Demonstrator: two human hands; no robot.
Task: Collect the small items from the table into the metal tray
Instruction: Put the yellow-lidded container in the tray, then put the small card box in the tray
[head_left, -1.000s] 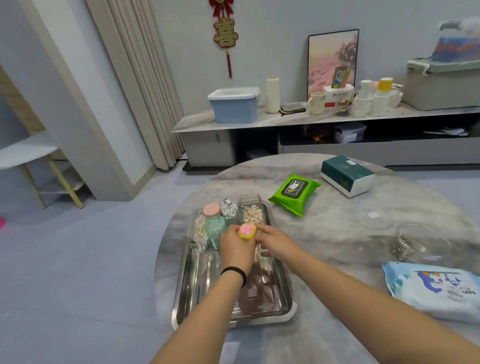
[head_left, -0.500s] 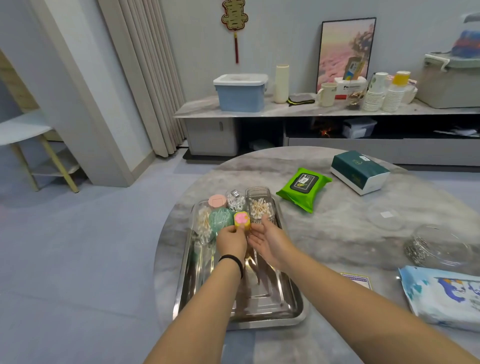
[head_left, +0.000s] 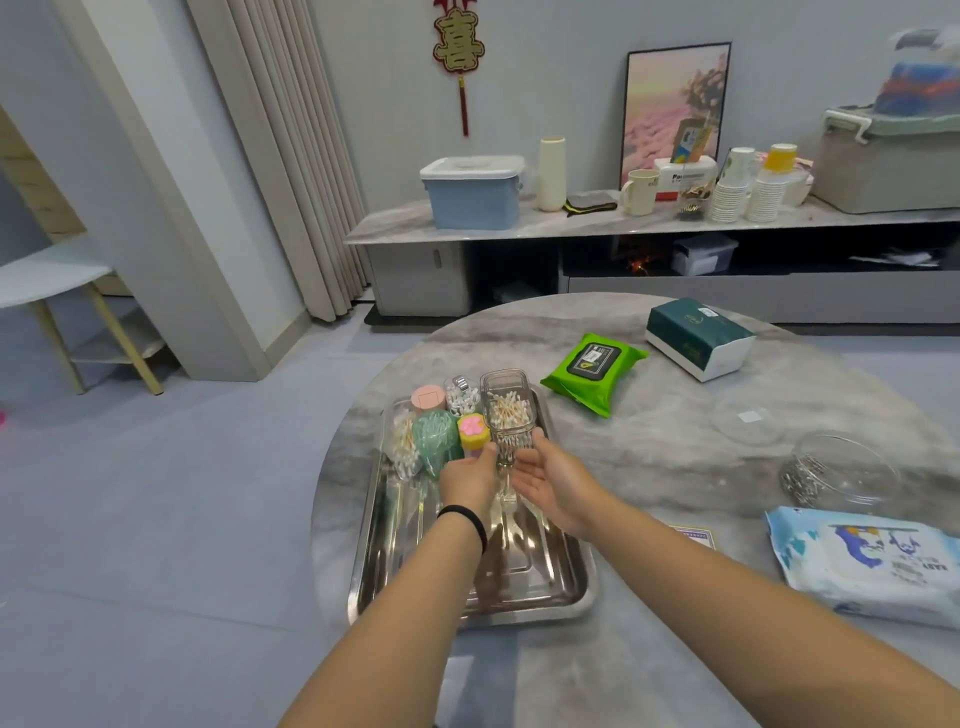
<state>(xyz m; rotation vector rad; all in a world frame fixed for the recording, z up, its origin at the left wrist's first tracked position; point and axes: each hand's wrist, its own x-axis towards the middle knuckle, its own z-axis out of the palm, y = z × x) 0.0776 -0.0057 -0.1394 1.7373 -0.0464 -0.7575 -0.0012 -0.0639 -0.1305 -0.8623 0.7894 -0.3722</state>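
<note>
On the sideboard behind stand a light blue plastic storage box with a white lid, a tall cream cylinder vase, stacked white paper cups and a framed pink landscape picture.

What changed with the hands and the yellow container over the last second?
The left hand set the yellow container with the pink top down at the far end of the metal tray and let it go. The right hand opened, palm up, beside the clear cotton swab box. Swab box, green wipes pack and glass bowl stayed put.
</note>
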